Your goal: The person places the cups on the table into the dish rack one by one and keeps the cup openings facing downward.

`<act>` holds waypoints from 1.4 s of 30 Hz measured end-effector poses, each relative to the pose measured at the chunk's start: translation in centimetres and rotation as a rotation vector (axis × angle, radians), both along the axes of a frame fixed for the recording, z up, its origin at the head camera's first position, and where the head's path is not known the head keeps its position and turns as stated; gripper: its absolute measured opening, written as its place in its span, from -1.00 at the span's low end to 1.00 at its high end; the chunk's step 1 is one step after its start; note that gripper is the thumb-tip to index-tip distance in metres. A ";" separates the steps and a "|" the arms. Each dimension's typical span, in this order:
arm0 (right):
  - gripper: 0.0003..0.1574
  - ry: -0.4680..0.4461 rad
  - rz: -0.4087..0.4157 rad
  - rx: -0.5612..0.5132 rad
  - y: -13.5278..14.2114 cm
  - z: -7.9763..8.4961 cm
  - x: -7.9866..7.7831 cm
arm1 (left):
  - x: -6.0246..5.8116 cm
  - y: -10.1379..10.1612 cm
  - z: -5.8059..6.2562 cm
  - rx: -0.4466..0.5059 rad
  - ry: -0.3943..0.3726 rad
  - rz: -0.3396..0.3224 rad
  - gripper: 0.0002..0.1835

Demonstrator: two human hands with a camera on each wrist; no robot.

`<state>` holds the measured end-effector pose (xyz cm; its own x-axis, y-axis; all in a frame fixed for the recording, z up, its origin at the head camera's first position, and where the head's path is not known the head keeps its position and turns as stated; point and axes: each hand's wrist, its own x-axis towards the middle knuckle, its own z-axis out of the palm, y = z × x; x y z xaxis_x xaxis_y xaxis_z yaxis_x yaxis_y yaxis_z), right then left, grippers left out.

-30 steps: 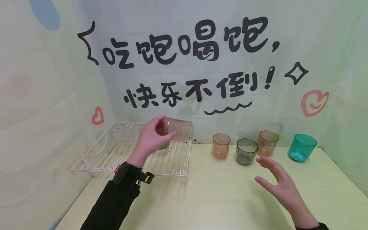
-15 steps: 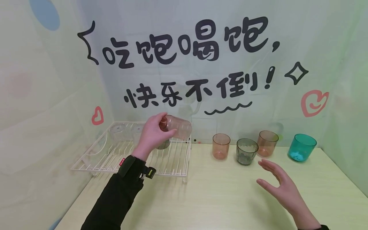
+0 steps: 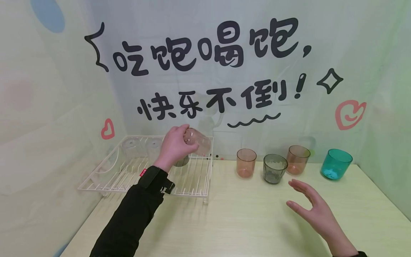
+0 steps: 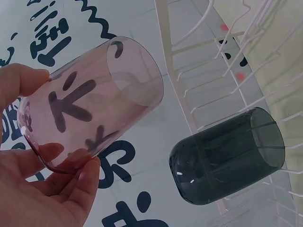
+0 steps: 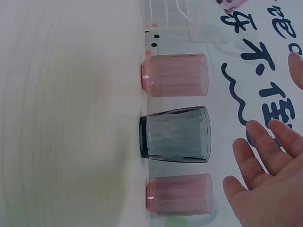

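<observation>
on the pale table (image 3: 237,219) stand a white rack (image 3: 192,195), a pink cup (image 3: 246,165), a grey cup (image 3: 274,170), another pink cup (image 3: 298,159) and a teal cup (image 3: 336,165).

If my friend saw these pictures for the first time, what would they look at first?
Probably the big black writing on the back wall. Next, maybe the pink cup, held tilted by the left hand above the white rack. The bright teal cup pops too, standing at the right end of the table.
</observation>
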<state>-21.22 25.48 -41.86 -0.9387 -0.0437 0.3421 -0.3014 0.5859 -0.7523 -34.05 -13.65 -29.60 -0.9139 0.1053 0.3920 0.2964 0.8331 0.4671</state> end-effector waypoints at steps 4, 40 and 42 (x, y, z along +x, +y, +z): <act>-0.19 -0.017 -0.007 0.006 0.3 -0.1 -0.1 | -0.3 0.1 -0.2 -0.015 -0.026 -0.006 -0.16; -0.09 -0.011 -0.029 0.206 3.4 -1.4 -1.3 | -3.7 1.1 -2.1 -0.198 -0.160 -0.021 -0.27; -0.09 0.018 -0.030 0.230 3.4 -1.5 -1.4 | -3.8 1.2 -2.3 -0.206 -0.169 -0.022 -0.29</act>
<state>-22.58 28.84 -43.36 -0.9345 -0.0943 0.3431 -0.2932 0.7504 -0.5924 -37.85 -12.50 -31.92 -0.9611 0.1881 0.2021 0.2480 0.9100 0.3323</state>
